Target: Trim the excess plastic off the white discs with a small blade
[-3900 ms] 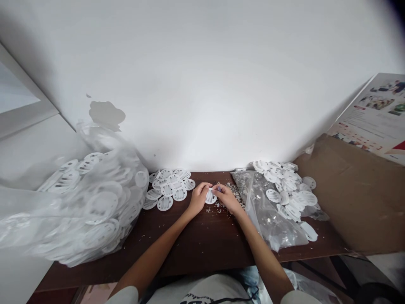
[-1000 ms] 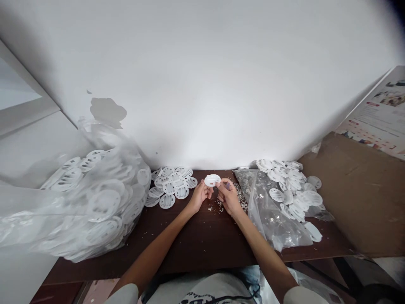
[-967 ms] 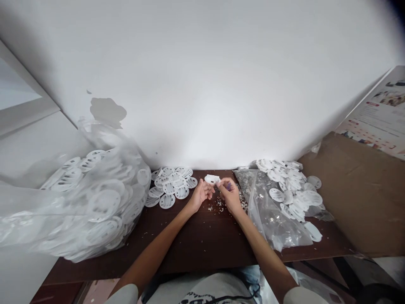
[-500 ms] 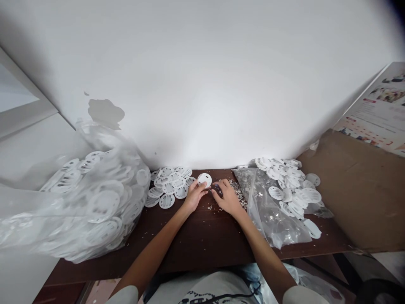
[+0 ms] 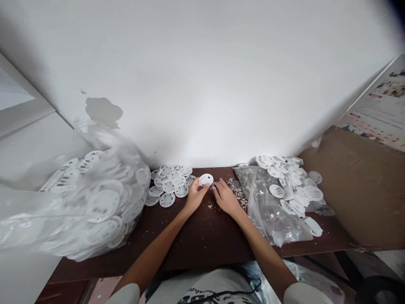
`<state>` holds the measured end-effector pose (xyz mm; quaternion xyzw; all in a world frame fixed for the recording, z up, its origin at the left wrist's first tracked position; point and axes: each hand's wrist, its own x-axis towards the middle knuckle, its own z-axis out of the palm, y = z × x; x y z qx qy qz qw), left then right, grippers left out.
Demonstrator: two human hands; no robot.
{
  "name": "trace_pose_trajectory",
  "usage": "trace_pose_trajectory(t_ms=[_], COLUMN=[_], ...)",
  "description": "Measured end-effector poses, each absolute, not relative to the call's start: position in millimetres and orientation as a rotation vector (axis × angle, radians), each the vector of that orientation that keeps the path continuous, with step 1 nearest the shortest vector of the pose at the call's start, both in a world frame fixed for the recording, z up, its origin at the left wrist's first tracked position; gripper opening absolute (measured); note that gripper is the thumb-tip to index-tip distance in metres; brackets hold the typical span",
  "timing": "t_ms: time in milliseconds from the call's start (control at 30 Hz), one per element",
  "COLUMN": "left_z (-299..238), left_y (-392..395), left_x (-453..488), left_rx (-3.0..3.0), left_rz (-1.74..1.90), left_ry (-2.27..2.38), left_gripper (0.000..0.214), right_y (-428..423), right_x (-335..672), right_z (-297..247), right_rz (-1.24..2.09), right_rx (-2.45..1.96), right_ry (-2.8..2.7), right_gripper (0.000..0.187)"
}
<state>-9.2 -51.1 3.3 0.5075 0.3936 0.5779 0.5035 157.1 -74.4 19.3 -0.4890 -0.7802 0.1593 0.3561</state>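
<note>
Piecework corner: dark wooden bench, scuffed white wall; bagged white discs left of the left hand, a second bag right of the right hand; cardboard sheet farther right.

I'm holding a round white plastic disc with small dark slots, tilted up in my left hand.

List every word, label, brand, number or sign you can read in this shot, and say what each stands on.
Printed poster, propped at right: red headings and lines of text, too small and blurred to read.
Shirt, front: dark print, cut off and too blurred to read.
Nothing else readable shows.
</note>
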Motion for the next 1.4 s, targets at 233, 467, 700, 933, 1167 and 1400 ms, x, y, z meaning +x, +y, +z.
trace_pose_trajectory(t_ms=[233,467,700,933,1167,1400], left_z=[7,4,13,13,5,17], left_y=[-54,-61,-56,-43,-44,-49], left_x=[-7,-6,-14,-17,-17,-22], left_rx=[1.274,1.664,1.676,0.997,1.272,1.717], left_rz=[1.400,1.403,1.363,1.308,1.249,1.091], left_ry=[0.988,1.166,1.139,0.995,1.103,1.256], left_gripper=[0.035,0.025,0.019,0.047,0.047,0.027], right_y=[-74,-77,-78,-65,-56,-73], right_x=[154,142,130,178,259,269], right_z=[15,14,21,42,40,29], right_rz=[0.390,0.289,0.195,0.317,0.472,0.502], right_rx=[-1.265,-1.474,-1.595,-1.516,-1.907,-1.921], right_ry=[-2.004,-1.996,-2.058,-1.787,-1.744,-1.801], right_gripper=[0.027,0.021,0.020,0.027,0.021,0.019])
